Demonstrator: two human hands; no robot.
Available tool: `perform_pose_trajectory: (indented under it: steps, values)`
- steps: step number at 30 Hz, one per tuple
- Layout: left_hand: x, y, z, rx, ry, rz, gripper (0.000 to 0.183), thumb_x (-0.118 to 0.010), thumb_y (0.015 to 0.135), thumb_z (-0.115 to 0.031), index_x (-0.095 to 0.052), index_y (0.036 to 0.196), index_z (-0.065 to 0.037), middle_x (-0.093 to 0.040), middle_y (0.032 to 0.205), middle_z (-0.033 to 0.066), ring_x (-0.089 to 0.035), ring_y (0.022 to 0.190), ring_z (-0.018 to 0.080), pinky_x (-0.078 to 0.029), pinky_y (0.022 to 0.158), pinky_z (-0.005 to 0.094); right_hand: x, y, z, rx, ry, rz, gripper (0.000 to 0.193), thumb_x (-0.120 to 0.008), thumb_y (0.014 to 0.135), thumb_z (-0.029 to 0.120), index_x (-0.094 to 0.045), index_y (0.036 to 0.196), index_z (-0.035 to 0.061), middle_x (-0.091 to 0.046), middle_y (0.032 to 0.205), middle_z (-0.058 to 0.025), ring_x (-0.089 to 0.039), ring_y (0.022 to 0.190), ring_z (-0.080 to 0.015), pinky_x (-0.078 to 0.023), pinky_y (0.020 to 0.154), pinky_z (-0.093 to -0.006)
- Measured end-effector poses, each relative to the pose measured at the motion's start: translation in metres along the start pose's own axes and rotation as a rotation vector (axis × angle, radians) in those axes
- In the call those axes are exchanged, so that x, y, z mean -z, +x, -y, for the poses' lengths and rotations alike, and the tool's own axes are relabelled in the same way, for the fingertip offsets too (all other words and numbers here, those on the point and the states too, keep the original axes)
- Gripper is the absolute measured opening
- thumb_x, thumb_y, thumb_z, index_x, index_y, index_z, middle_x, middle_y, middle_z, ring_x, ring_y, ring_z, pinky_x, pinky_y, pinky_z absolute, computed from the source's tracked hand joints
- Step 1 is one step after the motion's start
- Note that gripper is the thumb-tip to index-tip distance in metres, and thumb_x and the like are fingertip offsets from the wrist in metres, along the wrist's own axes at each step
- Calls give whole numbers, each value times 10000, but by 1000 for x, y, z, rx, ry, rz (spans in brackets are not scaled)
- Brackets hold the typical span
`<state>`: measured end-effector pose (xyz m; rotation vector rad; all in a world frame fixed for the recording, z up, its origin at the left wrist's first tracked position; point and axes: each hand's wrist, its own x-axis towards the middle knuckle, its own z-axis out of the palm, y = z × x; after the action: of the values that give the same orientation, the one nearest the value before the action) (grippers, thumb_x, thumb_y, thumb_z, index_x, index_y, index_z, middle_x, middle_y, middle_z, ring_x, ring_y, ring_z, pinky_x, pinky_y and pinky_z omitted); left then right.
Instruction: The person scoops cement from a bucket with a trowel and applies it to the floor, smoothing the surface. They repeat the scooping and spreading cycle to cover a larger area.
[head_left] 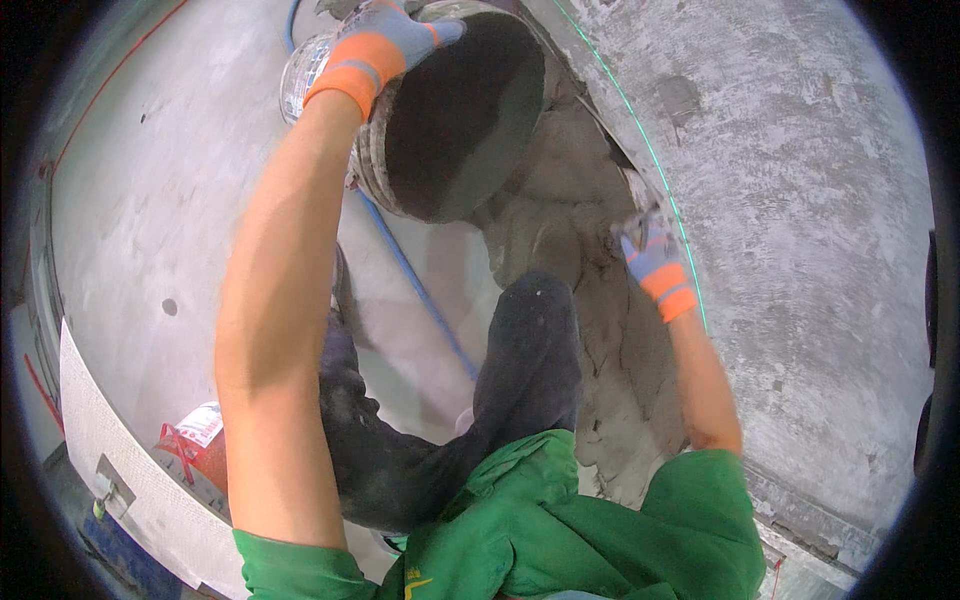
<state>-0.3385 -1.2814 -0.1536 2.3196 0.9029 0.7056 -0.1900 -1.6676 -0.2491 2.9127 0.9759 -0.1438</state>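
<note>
A bucket [372, 165] lies tipped on its side at the top centre, its dark mouth turned toward me. My left hand [385, 45], in a grey-blue glove with an orange cuff, grips its upper rim, thumb over the edge. Wet grey mortar [590, 190] spreads from the bucket's mouth along the floor toward my knee. Over the mortar's right edge, close to the wall, my right hand [650, 250] is closed in a matching glove. Something greyish and blurred shows at its fingers; I cannot make out what it is.
A green laser line [640, 130] runs along the grey, rough-coated wall [800, 200] at right. A blue hose [415, 270] crosses the floor beneath the bucket and my legs. An orange-red container [200, 450] and a white panel [130, 460] are at lower left.
</note>
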Motion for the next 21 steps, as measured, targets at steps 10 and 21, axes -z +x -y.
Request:
perform_pose_trajectory:
  steps: [10,21]
  values:
    - [-2,3,-7,6,-76,71,555,-625,645,-495,-645,915,-10,-616,935,219,-592,903,333,-452,800,380,111,77,85,242,-425,14,491,-445,845,412,-414,1126,10,-609,931,-204,-591,856,-368,-456,758,-447]
    - [-4,6,-2,-2,-89,45,586,-622,644,-484,-634,948,17,-606,971,233,-587,930,338,-449,820,372,59,96,88,84,-231,172,519,-449,835,456,-524,1042,-14,-565,1020,-273,-532,986,-412,-415,846,-459]
